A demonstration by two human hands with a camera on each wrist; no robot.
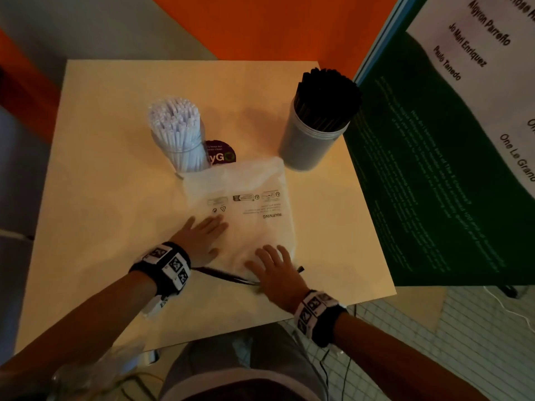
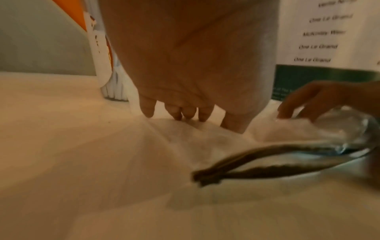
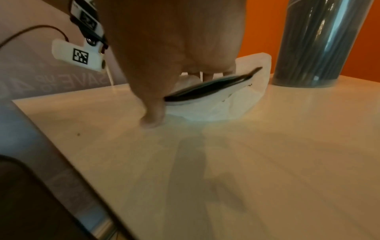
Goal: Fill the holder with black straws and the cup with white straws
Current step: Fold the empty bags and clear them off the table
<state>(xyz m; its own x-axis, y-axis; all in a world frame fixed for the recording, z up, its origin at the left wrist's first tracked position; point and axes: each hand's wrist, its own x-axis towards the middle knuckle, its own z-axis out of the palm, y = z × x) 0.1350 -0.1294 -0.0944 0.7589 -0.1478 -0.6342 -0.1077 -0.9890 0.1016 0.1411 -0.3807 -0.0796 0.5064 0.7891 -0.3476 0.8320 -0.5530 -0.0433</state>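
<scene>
On the pale bench (image 1: 95, 180) a white plastic bag (image 1: 246, 198) lay flat, its long axis running from the near edge toward the far side, its printed "WARNING" text upside down to the wearer. The left hand (image 1: 199, 235) rested on the bag's near left part with fingers straight and spread, pointing away. The right hand (image 1: 275, 270) lay flat and spread on the bag's near right corner. A few black straws (image 1: 228, 275) lay almost crosswise at the bag's near edge, between the two hands, one end poking out right of the right hand. Beyond the bag, the clear cup (image 1: 185, 151) held white straws (image 1: 173, 117) upright, leaning left; the grey holder (image 1: 307, 146), well to its right, held upright black straws.
</scene>
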